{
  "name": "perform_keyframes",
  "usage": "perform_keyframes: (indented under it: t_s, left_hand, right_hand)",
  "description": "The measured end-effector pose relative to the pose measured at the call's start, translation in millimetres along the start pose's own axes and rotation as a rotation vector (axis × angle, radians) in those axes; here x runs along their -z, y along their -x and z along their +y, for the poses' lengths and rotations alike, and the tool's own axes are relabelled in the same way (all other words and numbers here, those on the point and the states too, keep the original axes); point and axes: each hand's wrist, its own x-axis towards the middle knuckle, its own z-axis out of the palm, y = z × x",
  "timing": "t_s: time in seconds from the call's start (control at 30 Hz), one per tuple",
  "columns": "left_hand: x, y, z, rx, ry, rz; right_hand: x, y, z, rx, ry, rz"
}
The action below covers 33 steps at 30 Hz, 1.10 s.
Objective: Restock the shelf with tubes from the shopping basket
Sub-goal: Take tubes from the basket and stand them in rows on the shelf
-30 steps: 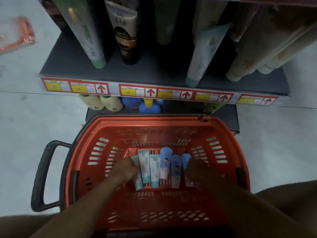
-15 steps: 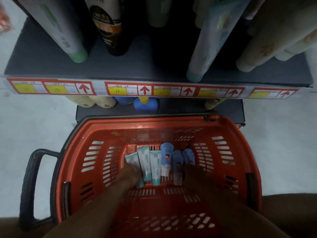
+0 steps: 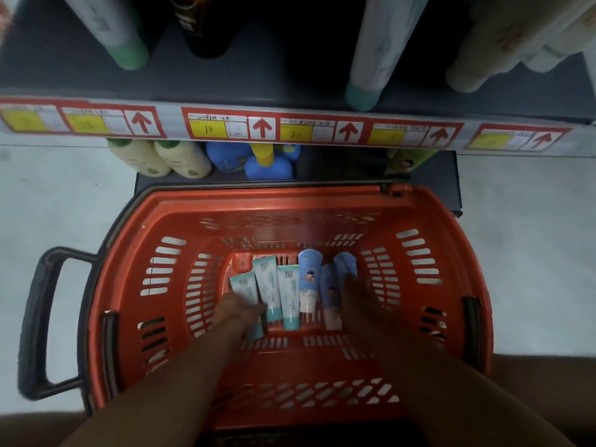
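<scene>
progress: early, six tubes lie at basket [image 3: 451, 253] far wall | left hand [image 3: 237, 312] grips leftmost teal tube [image 3: 245, 287] | right hand [image 3: 358, 296] on blue tubes [image 3: 345, 269], fingers unclear

Basket [image 3: 458, 262]: orange-red plastic, slotted walls and floor, black handle [image 3: 38, 321] at left side.
Three tubes [image 3: 288, 291] in basket, left of middle: white with teal caps and teal print.
Three tubes [image 3: 309, 279] toward basket's right: blue tops, cartoon figure print, white or pale pink lower ends.
Shelf [image 3: 258, 75]: dark grey; front edge strip [image 3: 322, 130] white with red-bordered labels, yellow squares, red arrows.
Lower shelf: cream bottles [image 3: 161, 156] with green caps at left; blue bottles [image 3: 267, 166], one yellow cap, mid-edge.
Floor [image 3: 64, 204]: pale grey.
</scene>
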Motion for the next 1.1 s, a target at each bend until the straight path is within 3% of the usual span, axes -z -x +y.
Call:
perform_keyframes:
  t_s: [0.13,0.23,0.43,0.77,1.1]
  left_hand:
    - [16.1,7.0,0.4,-0.051,-0.098,0.028]
    - [32.2,31.8,8.5,-0.132,-0.184,0.014]
    - [51.1,66.1,14.9,-0.253,-0.115,0.032]
    - [88.3,157.7,34.9,-0.567,0.003,0.320]
    - [122.9,262.1,63.2,-0.901,0.233,0.559]
  right_hand:
    - [13.0,-0.9,-10.8,-0.013,0.266,-0.065]
    - [45.3,25.1,-38.9,-0.044,0.138,-0.100]
    - [86.3,50.5,-66.1,0.095,0.266,-0.168]
    - [137.8,120.9,-105.0,0.263,0.350,0.049]
    - [234.6,214.5,-153.8,0.504,0.134,0.393]
